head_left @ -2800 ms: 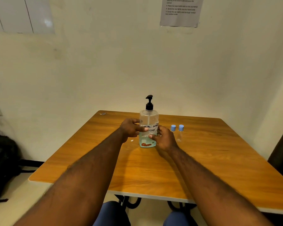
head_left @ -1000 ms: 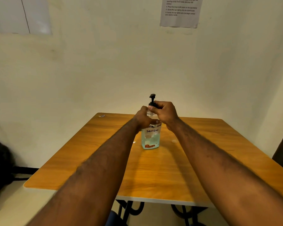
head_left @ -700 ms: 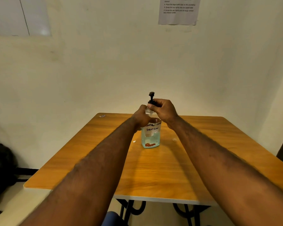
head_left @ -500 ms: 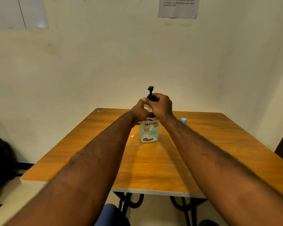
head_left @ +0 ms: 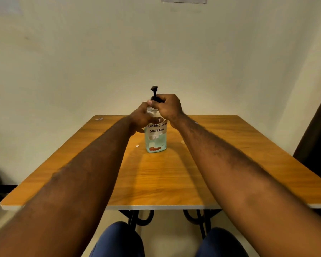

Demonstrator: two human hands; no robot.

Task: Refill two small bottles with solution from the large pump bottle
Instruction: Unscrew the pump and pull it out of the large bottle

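Pump bottle upright near middle of desk, handwritten label toward camera, pale blue liquid in lower part. Left grip clamped round bottle's shoulder, thumb across front above label. Right grip curled tight on black pump collar; pump head sticks up above fingers. White scrap on desk just left of bottle.

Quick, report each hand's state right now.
Left hand: holding the pump bottle near its shoulder.
Right hand: gripping the black pump at its base.
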